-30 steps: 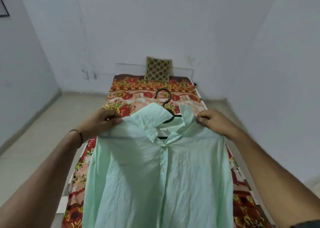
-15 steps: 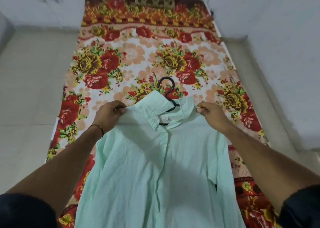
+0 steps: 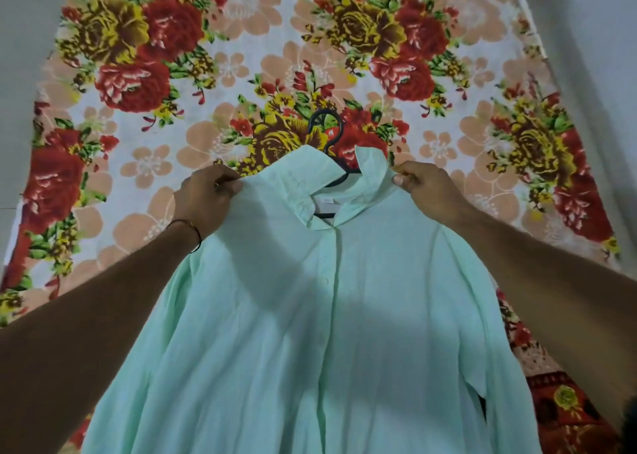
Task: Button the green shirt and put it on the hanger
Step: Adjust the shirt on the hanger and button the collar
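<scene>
green shirt hung buttoned on the black hanger over the floral bedsheet, long axis toward the person, hook pointing away; left hand and right hand each pinched a shoulder, equally near.
</scene>
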